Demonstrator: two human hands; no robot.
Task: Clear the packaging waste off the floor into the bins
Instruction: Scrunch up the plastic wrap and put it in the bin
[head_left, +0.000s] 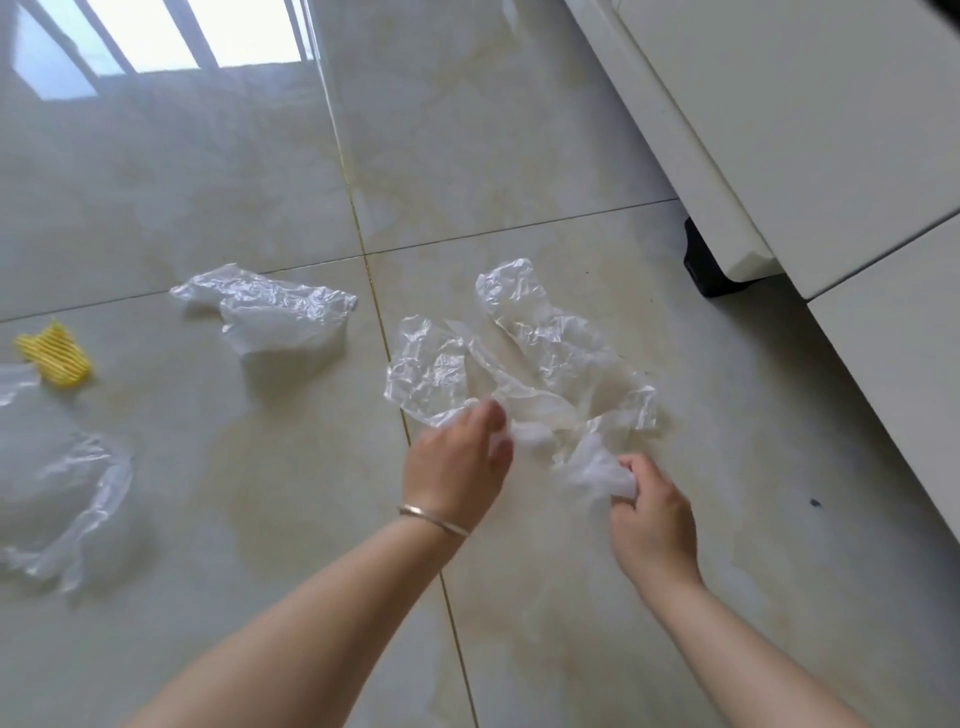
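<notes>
1. Here, a bunched corner of the clear plastic wrap (524, 358) is pinched in the curled fingers of the right hand (652, 525).
2. The wrap's near edge is touched by the left hand (457, 460), fingers loosely spread; a grip may be forming, but blur hides it.
3. The wrap is spread on the tiled floor (260, 156), near a white cabinet (779, 130).
4. A second plastic bag (270, 312), a yellow scrap (54, 353) and a third plastic sheet (62, 499) lie well apart, leftward.

Floor (519, 130): open tile ahead and upper left | Right: white cabinet (831, 156) with black foot (701, 265) blocks passage | Left: clear plastic bags (270, 312), yellow mesh scrap (54, 356) scattered well apart, gaps between passable
</notes>
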